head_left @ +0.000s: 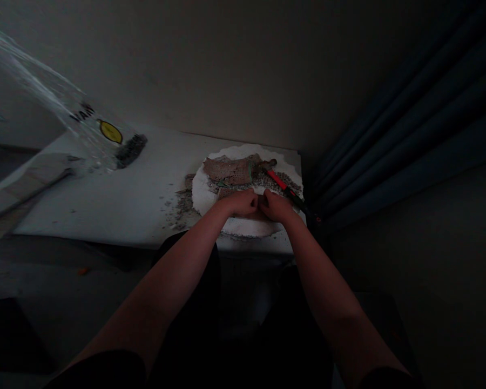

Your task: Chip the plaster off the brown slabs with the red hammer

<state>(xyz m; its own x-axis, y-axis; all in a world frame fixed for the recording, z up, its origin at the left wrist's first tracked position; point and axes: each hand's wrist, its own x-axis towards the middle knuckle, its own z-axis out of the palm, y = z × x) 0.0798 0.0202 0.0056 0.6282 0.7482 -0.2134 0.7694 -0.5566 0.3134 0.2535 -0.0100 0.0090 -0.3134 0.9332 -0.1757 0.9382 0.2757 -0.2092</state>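
My left hand (240,203) and my right hand (276,206) meet, fingers curled closed, over a small dark piece (262,201) that I cannot make out, above a white round mat (210,200) on the white table (121,189). On the mat lie a brownish patch of fine mesh or chainmail (231,169) and a scatter of small grey rings (285,181). Pliers with a red and black handle (287,189) lie just beyond my right hand, pointing to the table's right corner.
A clear plastic bag (81,129) with a yellow label and dark small pieces in its tip lies at the table's left. Loose grey bits (182,202) are scattered left of the mat. Dark blue curtains (409,124) hang right. A wall stands behind.
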